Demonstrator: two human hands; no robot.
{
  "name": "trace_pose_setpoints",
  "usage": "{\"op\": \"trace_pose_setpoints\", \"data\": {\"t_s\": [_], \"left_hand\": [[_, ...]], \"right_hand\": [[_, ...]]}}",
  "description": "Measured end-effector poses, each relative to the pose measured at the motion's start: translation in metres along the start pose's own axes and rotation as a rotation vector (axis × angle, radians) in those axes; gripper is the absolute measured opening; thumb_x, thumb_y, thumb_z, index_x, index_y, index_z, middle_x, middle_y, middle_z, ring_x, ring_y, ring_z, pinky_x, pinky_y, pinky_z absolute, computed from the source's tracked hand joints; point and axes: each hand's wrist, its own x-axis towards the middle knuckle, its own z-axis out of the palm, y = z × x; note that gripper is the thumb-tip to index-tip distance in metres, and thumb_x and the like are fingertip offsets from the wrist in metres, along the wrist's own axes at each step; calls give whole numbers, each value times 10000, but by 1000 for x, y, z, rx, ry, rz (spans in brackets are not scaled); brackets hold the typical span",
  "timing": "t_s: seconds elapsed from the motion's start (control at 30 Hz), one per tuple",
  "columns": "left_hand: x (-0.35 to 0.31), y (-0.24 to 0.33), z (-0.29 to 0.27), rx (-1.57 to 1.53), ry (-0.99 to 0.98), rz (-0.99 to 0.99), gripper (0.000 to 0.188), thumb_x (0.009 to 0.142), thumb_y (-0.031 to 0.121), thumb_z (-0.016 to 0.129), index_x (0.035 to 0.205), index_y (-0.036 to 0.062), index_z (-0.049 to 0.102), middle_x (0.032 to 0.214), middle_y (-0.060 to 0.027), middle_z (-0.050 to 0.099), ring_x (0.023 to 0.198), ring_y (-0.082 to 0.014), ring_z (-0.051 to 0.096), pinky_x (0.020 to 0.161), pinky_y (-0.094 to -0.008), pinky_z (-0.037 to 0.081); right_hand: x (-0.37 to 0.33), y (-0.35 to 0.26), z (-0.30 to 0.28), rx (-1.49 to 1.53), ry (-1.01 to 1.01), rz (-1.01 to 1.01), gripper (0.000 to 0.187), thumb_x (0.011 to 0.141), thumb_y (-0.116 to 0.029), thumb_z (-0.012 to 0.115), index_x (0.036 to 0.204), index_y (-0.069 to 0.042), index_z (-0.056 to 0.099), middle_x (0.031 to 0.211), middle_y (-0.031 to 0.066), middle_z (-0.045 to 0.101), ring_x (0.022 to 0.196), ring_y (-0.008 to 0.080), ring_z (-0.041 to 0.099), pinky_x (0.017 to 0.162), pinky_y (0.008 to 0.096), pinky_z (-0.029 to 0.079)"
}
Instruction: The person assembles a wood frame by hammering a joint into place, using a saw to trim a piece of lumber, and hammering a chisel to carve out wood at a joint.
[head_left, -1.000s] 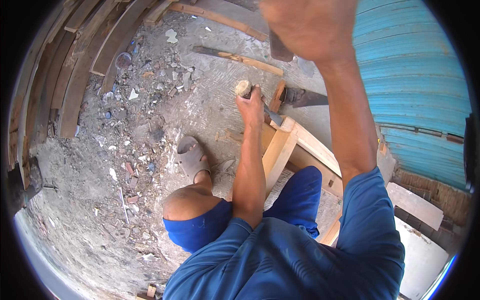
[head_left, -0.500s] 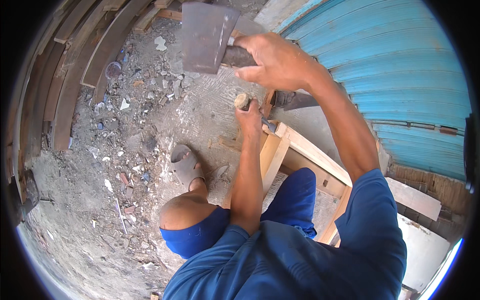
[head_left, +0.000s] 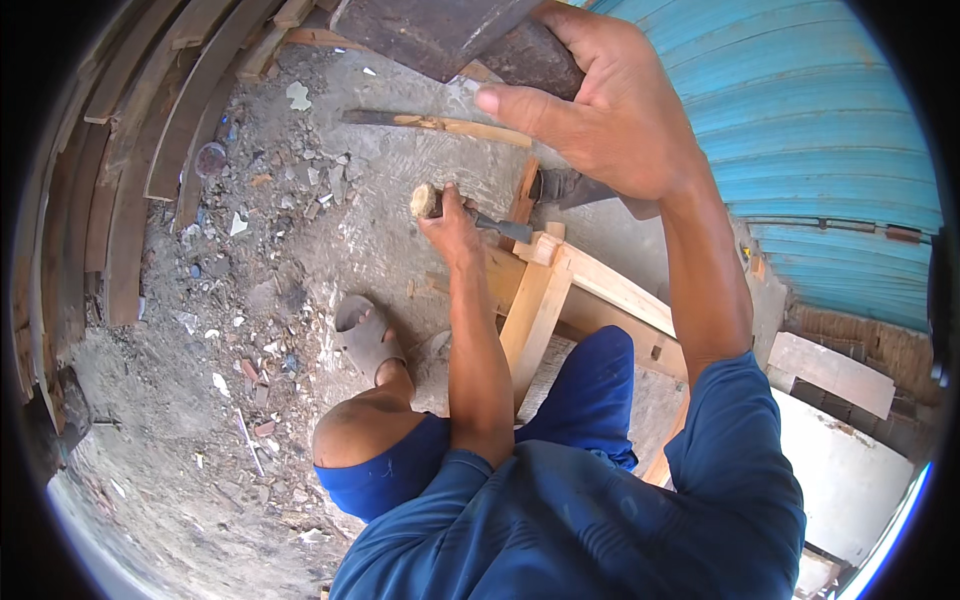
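One chisel (head_left: pixel 490 222) is pointing right across my view, and I am watching its blade end sitting at the far corner of a pale wooden frame (head_left: pixel 538 310); from here I cannot tell whether the edge is touching the wood. The left hand (head_left: pixel 455 238) is clamping its fingers around the chisel's handle, leaving the pale butt end showing on the left. The right hand (head_left: pixel 625 130) is hanging above, nearer the camera, its fingers wrapping the dark handle of a broad-bladed tool (head_left: pixel 430 30), though some are hiding behind that handle. The thumb is lying along the handle's near side.

I am judging the chisel to be stiff and fairly light, with a hard edge, so the round handle is offering the safest hold, well back from the blade. The broad-bladed tool is looking heavier, so I am favouring a firm hold on its handle. The frame is looking rigid, and its pale bars are giving good places for steadying.

For containers, I am finding only a small round thing (head_left: pixel 211 160) at the far left on the rubble-strewn floor (head_left: pixel 380 250); it could be a cup, and I cannot tell what it is holding.
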Motion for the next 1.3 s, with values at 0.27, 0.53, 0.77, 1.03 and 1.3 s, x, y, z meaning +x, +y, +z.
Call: {"op": "trace_pose_setpoints", "data": {"t_s": [0.27,0.53,0.77,1.03,1.3], "left_hand": [[-4,4,11,17,-24,-25,102,926,77,636,882,41,551,733,-23,551,569,-121,528,510,-273,439],[2,1,13,19,-75,-48,114,916,68,645,924,46,533,753,-35,559,563,-136,543,507,-285,461],[13,-1,25,61,-177,-89,157,906,89,661,969,39,527,779,-43,570,584,-131,545,509,-286,467],[-10,-34,33,141,-159,-61,255,886,58,661,1094,29,517,799,-44,580,581,-100,538,479,-261,431],[-23,-17,36,-136,-221,-188,148,899,47,667,1011,46,571,835,-44,613,681,-130,583,592,-303,512]], "right_hand": [[-2,-29,6,-104,60,34,400,872,-101,677,1239,37,598,1077,71,660,967,130,573,891,293,467],[-1,-28,13,1,134,-39,415,879,-97,684,1243,76,583,1090,89,665,973,145,590,885,307,484],[33,-13,16,-286,114,27,388,871,-124,683,1208,47,600,1014,104,661,876,158,607,808,319,508],[24,91,33,-1129,-612,387,234,727,-87,685,931,29,688,888,238,691,887,392,685,773,469,542],[7,60,10,-772,-200,211,461,756,-201,724,1112,77,630,773,251,634,764,347,650,733,436,518]]}}
